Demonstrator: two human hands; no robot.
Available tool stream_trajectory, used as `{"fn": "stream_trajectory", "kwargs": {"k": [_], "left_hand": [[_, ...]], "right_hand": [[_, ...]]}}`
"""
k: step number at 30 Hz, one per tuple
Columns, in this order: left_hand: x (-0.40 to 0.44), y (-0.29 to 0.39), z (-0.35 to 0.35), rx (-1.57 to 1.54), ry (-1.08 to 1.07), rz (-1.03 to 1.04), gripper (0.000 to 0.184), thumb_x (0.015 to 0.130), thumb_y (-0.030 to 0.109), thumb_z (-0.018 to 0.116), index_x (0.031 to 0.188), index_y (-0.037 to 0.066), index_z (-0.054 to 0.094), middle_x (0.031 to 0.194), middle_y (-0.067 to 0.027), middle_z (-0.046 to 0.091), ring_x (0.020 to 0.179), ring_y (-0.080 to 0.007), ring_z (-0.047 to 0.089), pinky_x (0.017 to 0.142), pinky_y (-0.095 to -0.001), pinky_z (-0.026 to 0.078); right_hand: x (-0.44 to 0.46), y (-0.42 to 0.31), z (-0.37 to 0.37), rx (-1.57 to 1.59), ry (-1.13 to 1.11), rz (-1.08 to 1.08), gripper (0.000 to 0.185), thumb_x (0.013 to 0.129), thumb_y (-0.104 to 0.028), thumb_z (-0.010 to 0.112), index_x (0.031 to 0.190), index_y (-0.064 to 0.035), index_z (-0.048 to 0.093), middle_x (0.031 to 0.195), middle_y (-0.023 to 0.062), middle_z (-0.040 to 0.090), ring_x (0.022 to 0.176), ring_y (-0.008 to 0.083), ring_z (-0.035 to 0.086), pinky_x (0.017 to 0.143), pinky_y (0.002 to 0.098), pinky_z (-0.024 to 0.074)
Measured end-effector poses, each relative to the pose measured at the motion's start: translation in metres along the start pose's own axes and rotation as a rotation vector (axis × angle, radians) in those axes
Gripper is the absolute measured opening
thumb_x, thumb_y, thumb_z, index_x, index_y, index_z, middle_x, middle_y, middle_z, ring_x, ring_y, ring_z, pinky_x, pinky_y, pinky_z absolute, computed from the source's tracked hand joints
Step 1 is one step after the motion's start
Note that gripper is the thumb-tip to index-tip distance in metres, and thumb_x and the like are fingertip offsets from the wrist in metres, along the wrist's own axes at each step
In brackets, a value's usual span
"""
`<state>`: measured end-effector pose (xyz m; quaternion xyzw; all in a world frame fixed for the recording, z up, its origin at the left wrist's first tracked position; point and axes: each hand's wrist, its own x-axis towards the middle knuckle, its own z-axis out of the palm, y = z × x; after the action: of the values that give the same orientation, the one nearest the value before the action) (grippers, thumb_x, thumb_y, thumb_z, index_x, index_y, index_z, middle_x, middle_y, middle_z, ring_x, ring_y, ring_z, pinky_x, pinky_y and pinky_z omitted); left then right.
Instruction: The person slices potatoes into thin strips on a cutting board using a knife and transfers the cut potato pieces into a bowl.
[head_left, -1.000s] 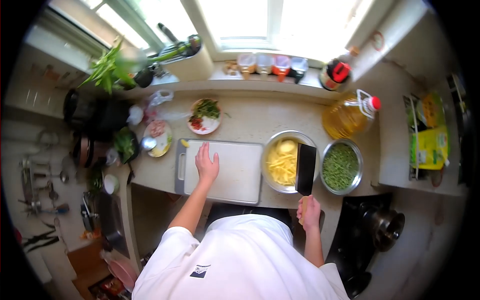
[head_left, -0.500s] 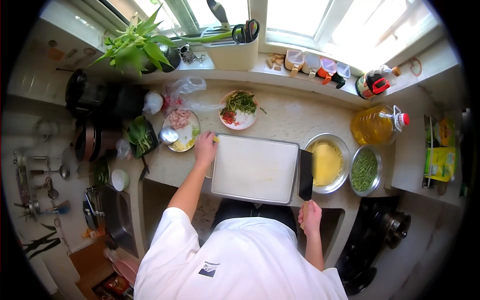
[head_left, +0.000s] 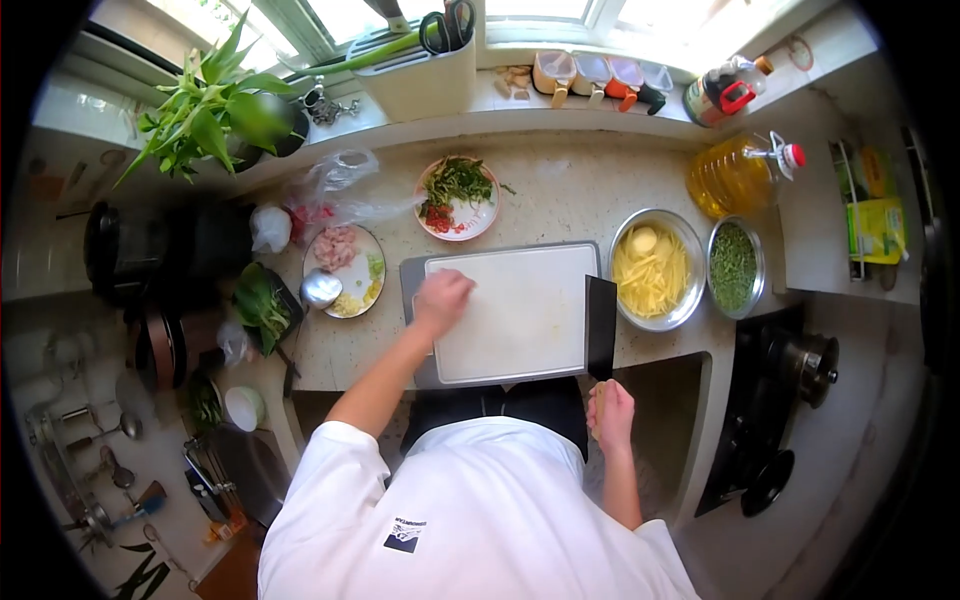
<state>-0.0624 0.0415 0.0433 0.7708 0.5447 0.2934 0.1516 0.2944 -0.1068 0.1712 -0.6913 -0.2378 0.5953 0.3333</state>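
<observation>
My left hand [head_left: 445,302] is over the left part of a white cutting board [head_left: 520,315], its fingers curled together; whatever they hold, if anything, is hidden. The white board lies on a larger grey board [head_left: 412,278], which shows along its left and top edges. My right hand [head_left: 611,412] grips the wooden handle of a cleaver [head_left: 600,325]. Its dark, broad blade points away from me at the board's right edge. Beyond the blade stands a metal bowl of potato shreds [head_left: 650,278], with a round pale piece [head_left: 643,240] on top.
A metal bowl of chopped greens [head_left: 733,268] stands at the right, near an oil jug [head_left: 730,178]. Left of the boards are a plate with minced meat [head_left: 335,247] and a spoon [head_left: 320,289]. A plate of cut herbs and red pepper [head_left: 458,195] sits behind. The stove [head_left: 765,410] is at right.
My left hand has moved from the board's upper left edge inward over its surface. More of the grey board shows at left. The cleaver stays in my right hand; the view has shifted.
</observation>
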Motion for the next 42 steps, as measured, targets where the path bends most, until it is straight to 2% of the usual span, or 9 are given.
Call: {"fn": "stream_trajectory", "kwargs": {"k": [6,7,14,17,20,23,26,32,42], "left_hand": [[0.001,0.063,0.059,-0.119,-0.029,0.274,0.013,0.079,0.008,0.068,0.091,0.011,0.07,0.092,-0.0036,0.067,0.091,-0.0249,0.066,0.078,-0.0397,0.053],[-0.001,0.065,0.061,-0.09,-0.065,0.265,0.015,0.078,0.008,0.07,0.092,0.011,0.071,0.093,-0.0031,0.069,0.095,-0.0246,0.069,0.082,-0.0379,0.055],[-0.033,0.043,0.054,-0.09,-0.181,0.375,0.028,0.083,0.009,0.066,0.11,0.007,0.072,0.114,-0.0108,0.069,0.112,-0.0297,0.068,0.098,-0.041,0.055],[-0.035,0.04,0.05,-0.094,-0.193,0.391,0.032,0.084,0.008,0.065,0.115,0.004,0.071,0.12,-0.0126,0.069,0.119,-0.0309,0.067,0.102,-0.0426,0.055],[-0.037,0.041,0.051,-0.086,-0.162,0.403,0.035,0.083,0.007,0.065,0.117,0.002,0.071,0.122,-0.0136,0.069,0.121,-0.032,0.066,0.105,-0.0438,0.055],[-0.044,0.046,0.053,-0.1,-0.159,0.357,0.041,0.08,0.005,0.067,0.121,0.001,0.071,0.124,-0.014,0.068,0.122,-0.0324,0.065,0.107,-0.0445,0.055],[-0.048,0.045,0.055,-0.118,-0.178,0.33,0.05,0.076,0.002,0.069,0.126,0.001,0.07,0.127,-0.0138,0.068,0.124,-0.0323,0.065,0.107,-0.0446,0.055],[-0.05,0.043,0.057,-0.102,-0.174,0.34,0.05,0.074,0.002,0.068,0.124,0.0,0.071,0.131,-0.0147,0.066,0.125,-0.0322,0.064,0.109,-0.0433,0.054],[-0.051,0.042,0.061,-0.092,-0.14,0.341,0.042,0.074,0.002,0.068,0.116,0.001,0.075,0.129,-0.0138,0.067,0.125,-0.0308,0.064,0.109,-0.0425,0.055]], "right_hand": [[-0.006,0.012,0.011,-0.015,0.029,-0.007,0.038,0.113,-0.032,0.047,0.091,-0.0031,0.059,0.06,0.0015,0.052,0.044,0.0088,0.045,0.041,0.0244,0.0359],[-0.007,0.012,0.012,-0.027,0.034,-0.006,0.038,0.113,-0.031,0.047,0.09,-0.0031,0.059,0.06,0.0014,0.052,0.044,0.0085,0.045,0.041,0.0242,0.0357],[-0.005,0.027,0.017,-0.06,0.031,-0.004,0.034,0.112,-0.028,0.05,0.09,-0.0046,0.061,0.06,-0.0011,0.051,0.045,0.0072,0.044,0.041,0.0225,0.0338],[0.001,0.043,0.018,-0.256,0.046,-0.02,0.033,0.111,-0.028,0.054,0.089,-0.0041,0.062,0.06,-0.0006,0.054,0.048,0.0069,0.049,0.043,0.026,0.0372],[0.005,0.044,0.021,-0.648,0.087,-0.284,0.035,0.109,-0.031,0.056,0.091,-0.0024,0.063,0.062,0.0074,0.06,0.051,0.0187,0.058,0.05,0.0354,0.0453],[0.007,0.035,0.028,-0.807,0.058,-0.3,0.038,0.107,-0.037,0.057,0.095,-0.0016,0.064,0.07,0.0184,0.065,0.063,0.0368,0.067,0.06,0.0463,0.0505],[0.011,0.035,0.035,-0.847,0.018,-0.323,0.041,0.106,-0.042,0.057,0.094,-0.0036,0.064,0.076,0.0238,0.065,0.075,0.0471,0.066,0.064,0.0517,0.0507],[0.02,0.034,0.036,-0.932,-0.029,-0.311,0.044,0.105,-0.044,0.059,0.086,-0.0043,0.057,0.076,0.0226,0.066,0.077,0.0463,0.067,0.064,0.053,0.0506],[0.023,0.043,0.037,-1.024,-0.04,-0.297,0.043,0.104,-0.048,0.059,0.088,-0.0073,0.059,0.076,0.0212,0.069,0.076,0.0457,0.068,0.064,0.0549,0.0514]]}}
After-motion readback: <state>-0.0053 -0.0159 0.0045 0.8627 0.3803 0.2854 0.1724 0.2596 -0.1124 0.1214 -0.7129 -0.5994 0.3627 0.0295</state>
